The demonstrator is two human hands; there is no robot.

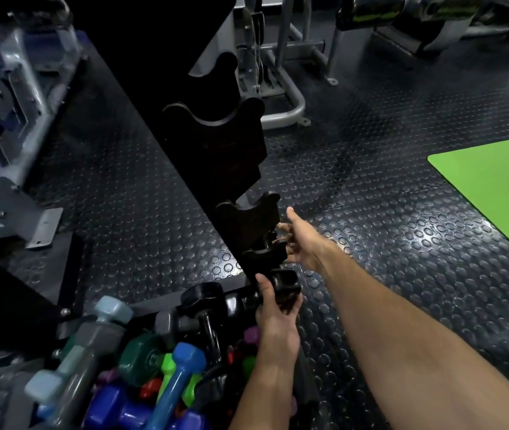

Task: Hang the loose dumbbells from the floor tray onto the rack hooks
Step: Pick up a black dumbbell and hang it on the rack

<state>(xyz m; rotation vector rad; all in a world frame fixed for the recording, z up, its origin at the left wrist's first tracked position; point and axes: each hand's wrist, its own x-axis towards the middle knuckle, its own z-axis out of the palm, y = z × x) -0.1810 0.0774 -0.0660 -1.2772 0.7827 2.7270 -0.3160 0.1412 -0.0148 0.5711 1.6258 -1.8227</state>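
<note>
Your left hand (pixel 273 301) is wrapped around the end of a black dumbbell (pixel 285 285), holding it at the foot of the black rack (pixel 216 144), just below the lowest hook (pixel 265 252). Your right hand (pixel 298 240) reaches to the right side of the rack beside that same hook, thumb raised and fingers curled toward the dark metal; whether they grip anything, you cannot tell. Below the rack, the floor tray (pixel 70 330) is piled with loose dumbbells: 1 blue one (pixel 182 377) standing on end, a grey one (pixel 82 367) to its left, a dark green one (pixel 140 356) between them. Right of the rack, well apart, lies a green mat (pixel 495 187).
</note>
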